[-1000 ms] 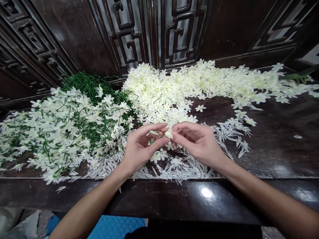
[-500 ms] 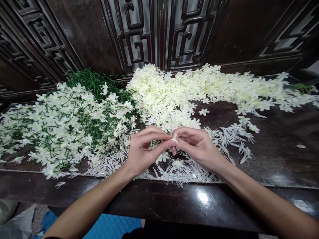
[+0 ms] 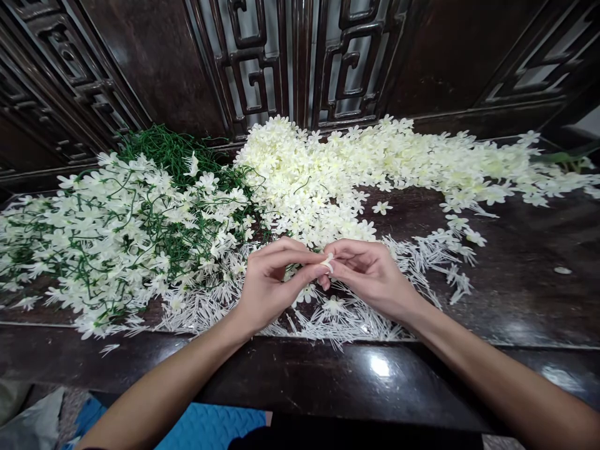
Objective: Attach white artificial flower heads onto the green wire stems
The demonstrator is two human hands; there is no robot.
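Observation:
Fingertips of my left hand (image 3: 276,281) and my right hand (image 3: 370,272) meet over the dark wooden bench, both closed in a pinch on one small white artificial flower (image 3: 328,262). Part of the flower is hidden by the fingers. Beneath and around my hands lie many thin white plastic stamen pieces (image 3: 347,322). Just beyond them spreads a heap of loose pale-yellow flower heads (image 3: 309,181). To the left is a pile of white artificial flowers on green stems (image 3: 117,231).
Bare green stems (image 3: 164,150) are bunched behind the left pile. A carved dark wooden backrest (image 3: 300,62) rises at the back. A single petal (image 3: 562,270) lies on the bench (image 3: 525,294) at right. Below the front edge is a blue quilted mat (image 3: 210,428).
The view has shifted very slightly. Both hands stay together on the flower with almost no visible movement.

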